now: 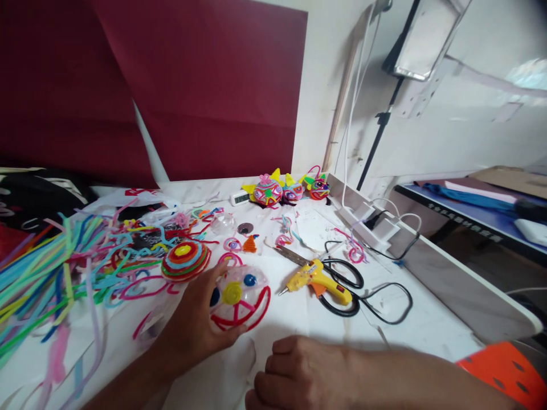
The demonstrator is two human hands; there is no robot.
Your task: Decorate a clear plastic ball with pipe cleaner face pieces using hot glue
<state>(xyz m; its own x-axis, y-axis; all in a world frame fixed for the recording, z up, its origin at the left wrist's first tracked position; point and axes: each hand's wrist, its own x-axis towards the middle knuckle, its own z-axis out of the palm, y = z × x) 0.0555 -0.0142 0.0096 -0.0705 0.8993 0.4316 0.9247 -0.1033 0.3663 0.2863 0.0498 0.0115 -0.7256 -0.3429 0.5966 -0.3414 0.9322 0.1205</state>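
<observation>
My left hand [199,319] grips a clear plastic ball [256,290] decorated with red pipe-cleaner strips, a yellow coil and blue coils. Thumb and fingers wrap its left side, just above the white table. Curled on the table front, my right hand [294,373] has its knuckles up; whether anything lies inside its fingers is hidden. To the ball's right lie a yellow hot glue gun [318,280] and black-handled scissors [345,273], the gun partly over the scissors. Behind my left hand rests a dome [186,259] wound in striped pipe cleaners.
Loose pipe cleaners [55,267] spread across the left side. Several finished colourful balls [268,191] stand at the back, near a small white digital timer [240,197]. A power strip [370,225] with cables lines the right edge. A small orange pipe-cleaner piece [249,244] lies mid-table.
</observation>
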